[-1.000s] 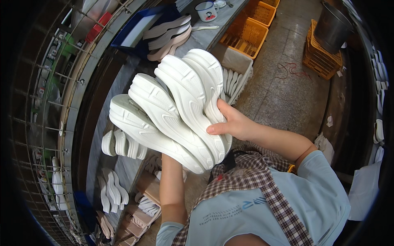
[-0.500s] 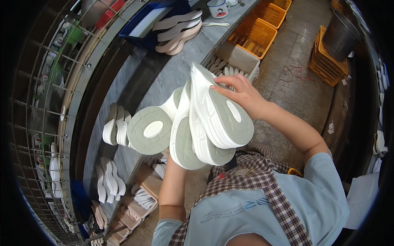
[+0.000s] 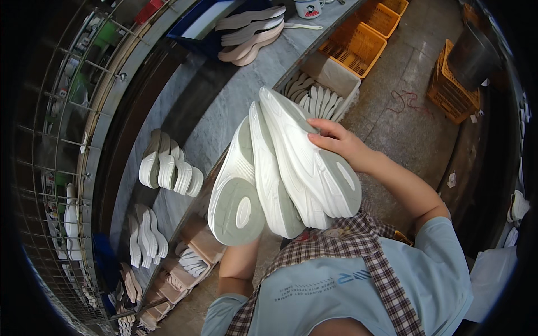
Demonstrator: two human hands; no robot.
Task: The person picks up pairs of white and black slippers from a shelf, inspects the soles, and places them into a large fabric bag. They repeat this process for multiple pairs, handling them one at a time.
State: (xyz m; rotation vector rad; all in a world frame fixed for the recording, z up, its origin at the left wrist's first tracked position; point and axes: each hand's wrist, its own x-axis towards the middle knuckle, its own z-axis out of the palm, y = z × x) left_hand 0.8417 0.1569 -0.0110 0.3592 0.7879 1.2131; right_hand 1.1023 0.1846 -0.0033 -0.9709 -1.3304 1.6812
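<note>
Several white shoe soles [image 3: 284,162] with grey-green bottoms are held upright side by side in front of me, slightly fanned. My right hand [image 3: 340,143] is closed on the upper right edge of the bundle, thumb and fingers on the outermost sole. My left forearm [image 3: 238,266] reaches up behind the leftmost sole [image 3: 235,213]; that hand and its fingers are hidden by the soles. To the left, a row of white soles [image 3: 171,168] stands on the grey marble-patterned table [image 3: 210,106], with another group of white soles [image 3: 147,238] nearer me.
Pale and beige soles [image 3: 252,36] lie by a blue bin [image 3: 193,22]. A mug [image 3: 308,8] stands at the table's far end. Below the table edge are a box of soles [image 3: 336,78] and orange crates [image 3: 356,47]. Wire mesh [image 3: 61,140] borders the left side.
The soles have been drawn closer together and stand more parallel. The leftmost one has swung in from the left toward the others. My right hand has shifted slightly right and down.
</note>
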